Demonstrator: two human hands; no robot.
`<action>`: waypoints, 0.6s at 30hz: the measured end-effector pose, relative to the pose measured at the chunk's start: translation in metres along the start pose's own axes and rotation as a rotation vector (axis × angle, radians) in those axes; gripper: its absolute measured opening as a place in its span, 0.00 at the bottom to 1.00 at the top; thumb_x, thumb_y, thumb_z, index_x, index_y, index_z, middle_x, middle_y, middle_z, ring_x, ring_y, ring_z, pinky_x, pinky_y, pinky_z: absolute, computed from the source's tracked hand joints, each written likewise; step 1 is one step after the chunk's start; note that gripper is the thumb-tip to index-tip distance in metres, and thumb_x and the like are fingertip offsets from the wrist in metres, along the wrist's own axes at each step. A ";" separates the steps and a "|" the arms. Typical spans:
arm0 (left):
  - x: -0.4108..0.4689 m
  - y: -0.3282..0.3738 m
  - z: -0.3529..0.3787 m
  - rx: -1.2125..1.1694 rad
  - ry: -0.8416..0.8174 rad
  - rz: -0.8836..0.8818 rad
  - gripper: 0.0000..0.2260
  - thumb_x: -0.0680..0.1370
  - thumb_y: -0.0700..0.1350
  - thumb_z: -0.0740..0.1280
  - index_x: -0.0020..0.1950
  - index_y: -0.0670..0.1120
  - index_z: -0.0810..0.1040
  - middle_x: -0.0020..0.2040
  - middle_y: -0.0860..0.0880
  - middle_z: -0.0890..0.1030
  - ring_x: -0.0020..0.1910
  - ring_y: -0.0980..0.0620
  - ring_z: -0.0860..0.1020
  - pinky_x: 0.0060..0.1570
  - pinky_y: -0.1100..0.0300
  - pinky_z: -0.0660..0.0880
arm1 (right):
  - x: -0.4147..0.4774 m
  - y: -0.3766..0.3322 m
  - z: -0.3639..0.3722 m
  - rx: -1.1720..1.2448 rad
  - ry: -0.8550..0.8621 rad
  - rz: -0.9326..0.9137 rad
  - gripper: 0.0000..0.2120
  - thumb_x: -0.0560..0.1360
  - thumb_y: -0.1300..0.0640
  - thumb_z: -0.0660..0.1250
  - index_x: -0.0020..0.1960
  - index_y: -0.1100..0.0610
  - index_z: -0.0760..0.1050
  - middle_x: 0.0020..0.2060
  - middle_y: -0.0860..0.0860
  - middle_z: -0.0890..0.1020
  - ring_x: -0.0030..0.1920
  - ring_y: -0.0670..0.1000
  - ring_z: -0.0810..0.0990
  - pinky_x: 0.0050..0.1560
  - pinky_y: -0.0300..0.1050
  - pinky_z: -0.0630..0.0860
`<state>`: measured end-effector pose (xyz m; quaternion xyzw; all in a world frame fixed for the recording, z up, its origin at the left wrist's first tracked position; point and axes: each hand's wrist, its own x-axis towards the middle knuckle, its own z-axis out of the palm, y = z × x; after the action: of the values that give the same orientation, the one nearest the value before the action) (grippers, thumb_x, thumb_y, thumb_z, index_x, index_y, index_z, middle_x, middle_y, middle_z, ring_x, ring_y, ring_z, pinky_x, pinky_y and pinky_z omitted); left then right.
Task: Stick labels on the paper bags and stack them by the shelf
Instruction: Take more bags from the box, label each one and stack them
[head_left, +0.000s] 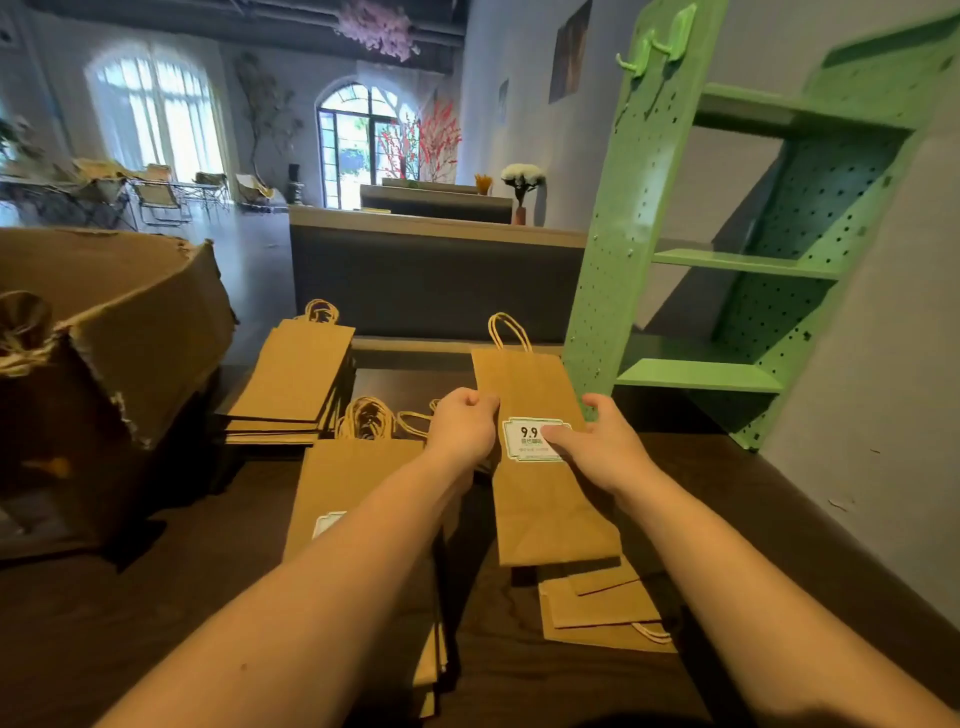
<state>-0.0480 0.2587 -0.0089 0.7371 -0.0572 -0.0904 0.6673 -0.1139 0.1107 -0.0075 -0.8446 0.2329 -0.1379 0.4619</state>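
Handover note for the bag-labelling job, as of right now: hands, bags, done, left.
Left hand: pinches the left edge of the held bag.
Right hand: holds its right edge, thumb on the label.
Bags: the held bag appears lifted off the table, beside the green shelf. Far stack: top bag shows no label. Near stack, under the left forearm: top bag is labelled. Loose bags lie flat below the held one.
Done: the label is on the held bag.
Left: set it by the shelf, then label the far stack.

dim foreground; blown-out windows (156, 109); warped edges
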 end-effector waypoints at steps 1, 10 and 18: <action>-0.001 -0.001 -0.012 -0.018 -0.003 -0.003 0.09 0.84 0.48 0.63 0.51 0.46 0.78 0.45 0.45 0.85 0.43 0.47 0.84 0.40 0.53 0.78 | -0.004 -0.006 0.002 0.098 -0.011 0.036 0.36 0.73 0.50 0.75 0.76 0.50 0.62 0.65 0.53 0.77 0.61 0.54 0.79 0.60 0.54 0.78; -0.030 0.005 -0.116 0.234 -0.004 0.132 0.17 0.77 0.43 0.74 0.66 0.49 0.79 0.55 0.50 0.82 0.45 0.57 0.81 0.41 0.60 0.81 | -0.047 -0.072 0.030 0.499 -0.324 0.072 0.15 0.79 0.60 0.67 0.65 0.50 0.77 0.45 0.53 0.87 0.42 0.52 0.87 0.35 0.45 0.82; -0.063 0.005 -0.134 0.010 -0.244 0.035 0.26 0.82 0.68 0.53 0.60 0.53 0.83 0.54 0.49 0.85 0.58 0.48 0.82 0.66 0.44 0.73 | -0.094 -0.110 0.083 0.689 -0.568 0.035 0.14 0.82 0.47 0.62 0.56 0.51 0.84 0.53 0.51 0.86 0.59 0.52 0.82 0.59 0.51 0.77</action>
<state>-0.0813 0.4018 0.0122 0.7227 -0.1513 -0.1678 0.6532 -0.1275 0.2707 0.0391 -0.6417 0.0517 0.0380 0.7642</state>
